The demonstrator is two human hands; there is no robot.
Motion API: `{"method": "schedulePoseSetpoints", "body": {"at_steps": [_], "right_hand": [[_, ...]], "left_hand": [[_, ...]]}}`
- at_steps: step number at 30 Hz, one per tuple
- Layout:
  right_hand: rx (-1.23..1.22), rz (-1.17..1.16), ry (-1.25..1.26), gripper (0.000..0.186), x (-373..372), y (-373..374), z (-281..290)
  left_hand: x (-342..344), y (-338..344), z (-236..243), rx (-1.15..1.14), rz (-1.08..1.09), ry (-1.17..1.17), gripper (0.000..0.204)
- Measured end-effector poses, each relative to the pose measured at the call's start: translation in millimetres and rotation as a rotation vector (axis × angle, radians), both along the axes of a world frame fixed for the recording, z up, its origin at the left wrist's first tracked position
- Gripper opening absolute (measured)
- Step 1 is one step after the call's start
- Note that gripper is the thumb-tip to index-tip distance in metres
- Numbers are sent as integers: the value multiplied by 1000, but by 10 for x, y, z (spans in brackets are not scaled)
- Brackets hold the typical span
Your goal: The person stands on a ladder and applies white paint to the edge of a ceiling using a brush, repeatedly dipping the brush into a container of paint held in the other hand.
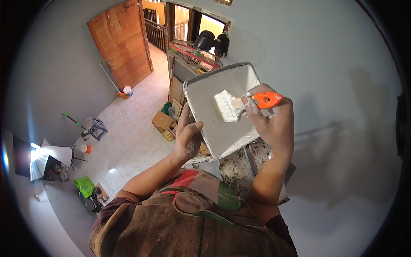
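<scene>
Now the right hand [274, 124] grips a flat, white-caked brush [229, 106]; beneath that hand, the left hand [188, 133] holds a boxy, smeared tub [216, 135].

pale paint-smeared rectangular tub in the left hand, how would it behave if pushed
The pale, paint-smeared rectangular tub is probably fairly stiff: it looks unbent under the left hand. Pushed at the right, it might tip, as that hand holds its left edge. Smeared paint could make the rim slippery.
</scene>
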State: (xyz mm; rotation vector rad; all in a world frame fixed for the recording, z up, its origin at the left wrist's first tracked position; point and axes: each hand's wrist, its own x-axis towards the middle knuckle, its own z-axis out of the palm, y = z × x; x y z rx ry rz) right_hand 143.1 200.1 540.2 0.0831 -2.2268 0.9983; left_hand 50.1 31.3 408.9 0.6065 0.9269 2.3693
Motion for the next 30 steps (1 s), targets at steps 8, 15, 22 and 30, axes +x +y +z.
{"method": "schedulePoseSetpoints", "body": {"at_steps": [8, 15, 22, 30], "right_hand": [[43, 6, -48, 12, 66, -90, 113], [88, -10, -131, 14, 81, -44, 93], [63, 5, -255, 15, 54, 99, 65], [-157, -24, -196, 15, -55, 244, -131]], "left_hand": [[-59, 35, -79, 91, -97, -58, 82], [-45, 73, -107, 56, -112, -155, 80], [-91, 118, -141, -3, -74, -151, 73], [-145, 78, -237, 10, -112, -295, 62]]}}
